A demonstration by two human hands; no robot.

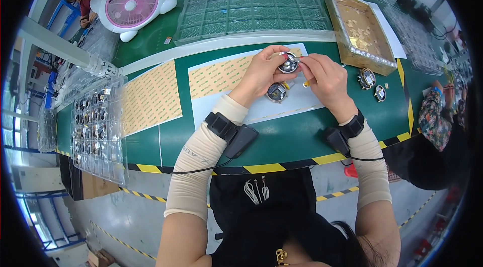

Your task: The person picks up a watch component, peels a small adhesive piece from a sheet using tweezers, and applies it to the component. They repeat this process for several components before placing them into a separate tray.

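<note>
My left hand point(260, 73) is closed around the edge of a small round electronic assembly point(288, 63) with a silvery rim and dark inside, holding it tilted above the bench. The fingers of my right hand point(328, 80) pinch together at its right edge; whatever sits between those fingertips is too small to name. Just below, a second round assembly point(276, 93) lies on a white sheet point(241, 108), with a bit of yellow beside it. Under and behind my hands is a tan sheet of small printed stickers point(214, 77).
Another sticker sheet point(151, 98) lies left, beside a clear tray of round parts point(95, 126). Empty-looking clear trays point(251, 8) and a pink-and-white fan point(132, 5) stand behind. At right are a shallow box point(387, 65) with tan scraps and two loose assemblies point(367, 79). People sit at both sides.
</note>
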